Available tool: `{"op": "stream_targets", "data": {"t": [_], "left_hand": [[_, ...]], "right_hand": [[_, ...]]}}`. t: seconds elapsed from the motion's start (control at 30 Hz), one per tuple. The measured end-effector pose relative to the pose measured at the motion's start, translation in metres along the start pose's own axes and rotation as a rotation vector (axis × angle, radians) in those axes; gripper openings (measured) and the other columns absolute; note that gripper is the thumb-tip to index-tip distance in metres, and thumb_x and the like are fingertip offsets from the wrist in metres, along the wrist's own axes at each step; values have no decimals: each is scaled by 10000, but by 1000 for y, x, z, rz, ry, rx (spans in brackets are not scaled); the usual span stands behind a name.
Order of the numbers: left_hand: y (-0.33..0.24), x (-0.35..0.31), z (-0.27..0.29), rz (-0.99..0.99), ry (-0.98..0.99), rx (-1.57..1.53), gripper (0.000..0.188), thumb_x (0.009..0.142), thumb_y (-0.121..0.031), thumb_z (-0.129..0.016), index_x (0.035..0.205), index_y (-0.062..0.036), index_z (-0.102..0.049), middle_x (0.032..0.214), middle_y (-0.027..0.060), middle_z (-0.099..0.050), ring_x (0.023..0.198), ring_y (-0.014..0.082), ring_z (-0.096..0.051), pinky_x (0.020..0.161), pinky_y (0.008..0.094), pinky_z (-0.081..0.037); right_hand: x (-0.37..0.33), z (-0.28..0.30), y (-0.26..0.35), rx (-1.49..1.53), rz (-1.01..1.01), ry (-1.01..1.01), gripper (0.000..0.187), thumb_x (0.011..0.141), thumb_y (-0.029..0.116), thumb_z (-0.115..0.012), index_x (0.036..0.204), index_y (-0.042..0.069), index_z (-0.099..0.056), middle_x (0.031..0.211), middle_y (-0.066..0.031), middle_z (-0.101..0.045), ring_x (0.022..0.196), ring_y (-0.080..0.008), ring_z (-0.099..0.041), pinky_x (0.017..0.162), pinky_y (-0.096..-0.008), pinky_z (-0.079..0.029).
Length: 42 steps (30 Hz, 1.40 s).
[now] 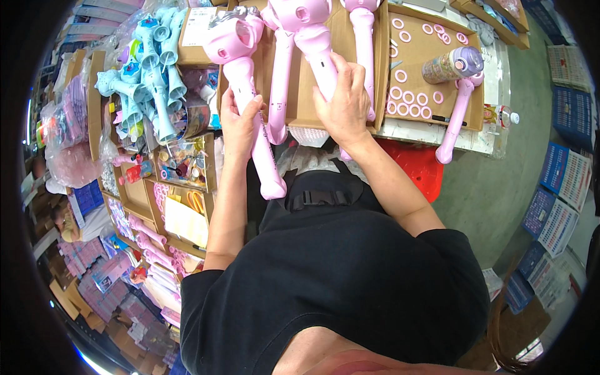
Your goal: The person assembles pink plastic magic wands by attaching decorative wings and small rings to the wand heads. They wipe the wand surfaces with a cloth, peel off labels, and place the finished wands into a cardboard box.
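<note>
My left hand [239,125] is wrapped round the handle of a pink toy wand [267,165], whose round hollow head points away from me and whose handle end hangs over my lap. In my right hand [347,103] is a second pink toy wand [314,47], gripped by its handle, with a small dark slot facing up. Between the two lies another pink wand [281,81] in a cardboard tray [302,103]. One more pink wand [364,53] rests just beyond my right hand.
Right of the tray, pink rings [408,97] lie in a cardboard box with a drink bottle [440,67] and a black marker [449,120]. A pink wand [461,112] juts over the table edge. Light blue wands [153,81] are piled left. A red stool [415,172] stands below.
</note>
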<state>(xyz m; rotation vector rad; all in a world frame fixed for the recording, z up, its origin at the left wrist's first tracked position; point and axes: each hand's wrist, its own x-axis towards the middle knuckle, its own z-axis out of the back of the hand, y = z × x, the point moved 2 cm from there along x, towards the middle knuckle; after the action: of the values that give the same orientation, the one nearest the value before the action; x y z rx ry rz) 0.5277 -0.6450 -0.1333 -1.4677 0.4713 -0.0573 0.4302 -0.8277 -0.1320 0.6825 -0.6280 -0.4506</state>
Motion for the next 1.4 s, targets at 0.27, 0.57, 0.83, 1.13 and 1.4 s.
{"op": "stream_targets", "data": {"t": [0.27, 0.57, 0.83, 1.13, 1.4], "left_hand": [[3, 1, -36, -91, 161, 53, 546, 830, -139, -671, 1284, 31, -419, 1010, 86, -582, 876, 133, -575, 792, 276, -474], [15, 4, -61, -125, 218, 481, 698, 799, -177, -672, 1393, 15, -359, 1232, 207, -522, 1125, 270, -536, 959, 373, -423], [23, 17, -84, -202, 182, 742, 582, 809, -197, -679, 1308, -9, -447, 1185, 216, -537, 1098, 349, -551, 945, 409, -438], [-28, 47, -119, 245, 501, -580, 980, 870, -738, -217, 1454, 39, -94, 1358, 292, -422, 1203, 362, -503, 1018, 421, -412], [-50, 88, -107, 165, 596, -1261, 922, 729, -699, -614, 1322, -22, -417, 1185, 197, -582, 1035, 311, -616, 920, 494, -495]], "right_hand": [[10, 13, -27, 1020, -459, 199, 582, 731, 107, -689, 1241, 8, -427, 1028, -116, -557, 869, -198, -603, 757, -316, -507], [9, 40, -49, 1820, -646, 489, 644, 706, 202, -602, 1303, 45, -419, 773, -76, -529, 592, -154, -540, 590, -263, -467], [7, 35, -62, 2318, -437, 811, 721, 899, 511, -556, 1426, 76, -324, 651, -49, -482, 429, -134, -488, 496, -306, -401], [9, 17, -34, 2420, -483, 953, 799, 913, 624, -412, 1409, 6, -313, 650, -57, -487, 433, -147, -517, 487, -298, -418], [1, 10, 0, 1771, -657, 1076, 600, 888, 416, -602, 1244, -41, -448, 706, -66, -549, 501, -135, -556, 458, -256, -463]]}}
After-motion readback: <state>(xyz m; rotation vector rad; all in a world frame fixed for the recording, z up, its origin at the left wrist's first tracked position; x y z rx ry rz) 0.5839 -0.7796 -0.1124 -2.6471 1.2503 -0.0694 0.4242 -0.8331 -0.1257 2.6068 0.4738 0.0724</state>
